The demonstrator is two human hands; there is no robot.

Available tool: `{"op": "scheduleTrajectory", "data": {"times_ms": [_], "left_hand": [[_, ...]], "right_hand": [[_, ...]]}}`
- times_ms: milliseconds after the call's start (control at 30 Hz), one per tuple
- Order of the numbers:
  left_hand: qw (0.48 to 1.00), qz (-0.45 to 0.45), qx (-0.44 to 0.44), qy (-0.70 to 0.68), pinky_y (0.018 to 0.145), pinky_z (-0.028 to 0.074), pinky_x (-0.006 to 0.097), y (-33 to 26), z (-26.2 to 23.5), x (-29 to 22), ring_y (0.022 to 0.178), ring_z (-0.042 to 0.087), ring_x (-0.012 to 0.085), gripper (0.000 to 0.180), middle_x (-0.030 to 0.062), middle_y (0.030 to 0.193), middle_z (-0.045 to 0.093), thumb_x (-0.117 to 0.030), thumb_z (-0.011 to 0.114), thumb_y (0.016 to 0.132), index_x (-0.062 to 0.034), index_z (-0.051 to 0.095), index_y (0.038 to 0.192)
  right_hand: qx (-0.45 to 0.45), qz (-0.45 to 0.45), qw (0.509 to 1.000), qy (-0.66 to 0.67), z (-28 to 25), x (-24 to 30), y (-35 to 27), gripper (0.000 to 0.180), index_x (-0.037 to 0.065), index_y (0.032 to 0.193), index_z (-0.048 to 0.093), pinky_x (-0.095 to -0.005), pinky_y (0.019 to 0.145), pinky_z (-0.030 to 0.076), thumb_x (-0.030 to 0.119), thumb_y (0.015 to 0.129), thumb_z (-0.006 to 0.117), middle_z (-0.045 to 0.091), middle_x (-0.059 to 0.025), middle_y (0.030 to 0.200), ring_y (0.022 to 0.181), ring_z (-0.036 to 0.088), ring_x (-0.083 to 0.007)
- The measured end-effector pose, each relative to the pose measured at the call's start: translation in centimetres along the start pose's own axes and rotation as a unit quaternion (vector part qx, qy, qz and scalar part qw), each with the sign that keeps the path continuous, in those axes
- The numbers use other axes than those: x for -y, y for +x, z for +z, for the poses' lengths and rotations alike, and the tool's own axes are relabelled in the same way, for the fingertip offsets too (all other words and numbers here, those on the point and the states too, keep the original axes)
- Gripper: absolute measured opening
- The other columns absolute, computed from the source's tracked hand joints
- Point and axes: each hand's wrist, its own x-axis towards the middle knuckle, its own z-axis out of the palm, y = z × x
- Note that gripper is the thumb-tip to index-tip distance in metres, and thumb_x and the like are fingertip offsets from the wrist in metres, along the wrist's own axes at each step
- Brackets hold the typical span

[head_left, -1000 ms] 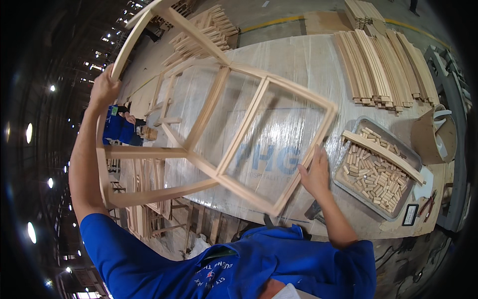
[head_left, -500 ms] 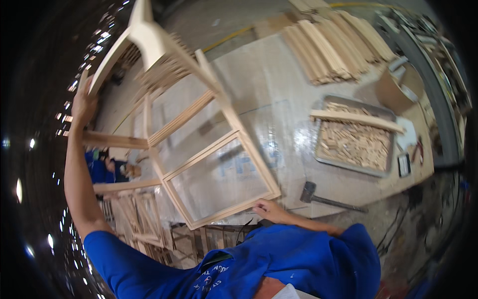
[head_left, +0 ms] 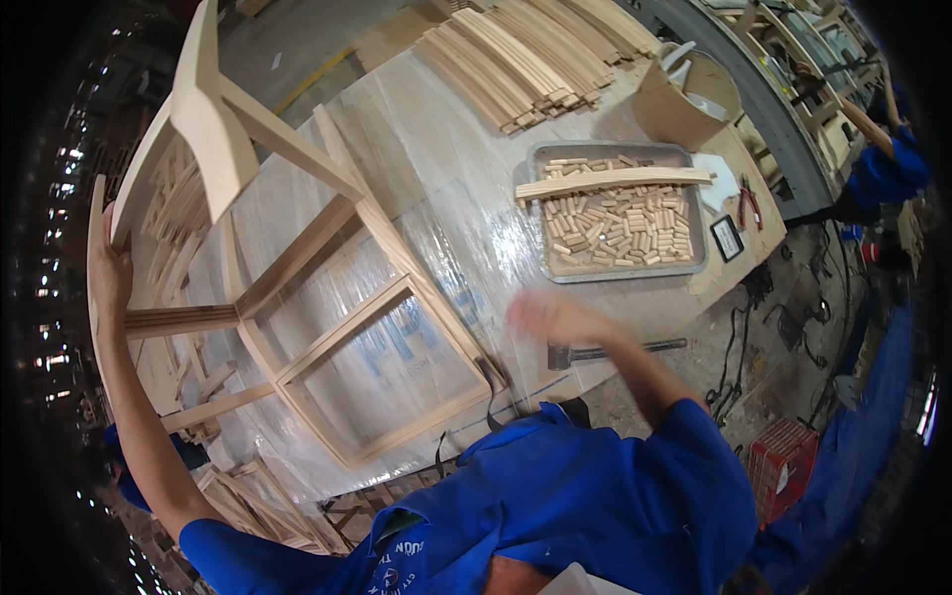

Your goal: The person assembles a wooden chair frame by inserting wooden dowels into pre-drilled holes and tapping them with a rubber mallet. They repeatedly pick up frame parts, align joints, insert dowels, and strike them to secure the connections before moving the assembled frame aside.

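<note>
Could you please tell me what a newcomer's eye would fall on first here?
Probably the large, pale wooden frame filling the left of the view, with the left hand gripping one of its curved pieces at the far left. Next might come the grey tray of short dowels right of centre, a wooden bar lying across it, and the motion-blurred right hand just below it in the picture.
</note>
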Motion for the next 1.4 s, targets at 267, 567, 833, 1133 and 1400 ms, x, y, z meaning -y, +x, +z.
{"op": "scheduleTrajectory", "data": {"times_ms": [267,567,833,1133,1400], "left_hand": [[0.982,0.047,-0.175,0.057,0.115,0.045,0.048,-5.9,-0.5,-5.4,0.138,0.055,0.0428,0.061,0.0249,0.152,0.053,-0.005,0.063,0.101,-0.0062,0.043,0.158],[0.976,-0.065,-0.009,-0.207,0.101,0.054,0.036,-24.8,0.5,-16.3,0.122,0.068,0.0251,0.035,0.0181,0.128,0.072,-0.011,0.065,0.103,0.0026,0.066,0.135],[0.887,-0.127,0.088,-0.434,0.099,0.054,0.034,-33.4,6.6,-22.7,0.109,0.071,0.0208,0.03,0.0143,0.115,0.075,-0.011,0.065,0.103,0.0047,0.068,0.129],[0.802,-0.217,0.161,-0.532,0.089,0.056,0.028,-42.7,10.3,-26.2,0.098,0.072,0.0137,0.028,0.0102,0.106,0.078,-0.012,0.071,0.101,0.0036,0.071,0.125],[0.81,-0.256,0.039,-0.527,0.092,0.056,0.028,-38.3,7.0,-25.0,0.103,0.071,0.0153,0.03,0.0132,0.112,0.076,-0.01,0.069,0.102,0.0042,0.068,0.129]], "right_hand": [[-0.324,0.039,0.647,-0.689,-17.7,3.0,4.5,0.043,0.012,0.134,0.063,-0.0551,0.105,0.046,0.025,0.093,0.069,0.065,-0.0168,0.132,0.123,0.063,-0.0346],[-0.367,-0.181,0.686,-0.602,-12.7,16.0,-3.0,0.042,0.014,0.124,0.061,-0.0448,0.084,0.055,0.023,0.086,0.077,0.072,-0.0148,0.108,0.105,0.072,-0.0302],[-0.434,-0.467,0.767,0.074,-4.0,25.2,-9.9,0.037,0.007,0.116,0.058,-0.0283,0.048,0.052,0.041,0.105,0.066,0.057,-0.0025,0.075,0.061,0.059,-0.0101],[-0.269,-0.409,0.861,0.139,3.2,22.4,-6.5,0.019,0.006,0.1,0.063,-0.028,0.061,0.056,0.019,0.099,0.077,0.064,-0.003,0.077,0.067,0.065,-0.0128],[-0.279,-0.475,0.833,0.053,5.6,24.2,0.6,0.02,0.005,0.096,0.063,-0.0288,0.058,0.053,0.019,0.098,0.077,0.064,-0.0011,0.077,0.064,0.064,-0.0118]]}}
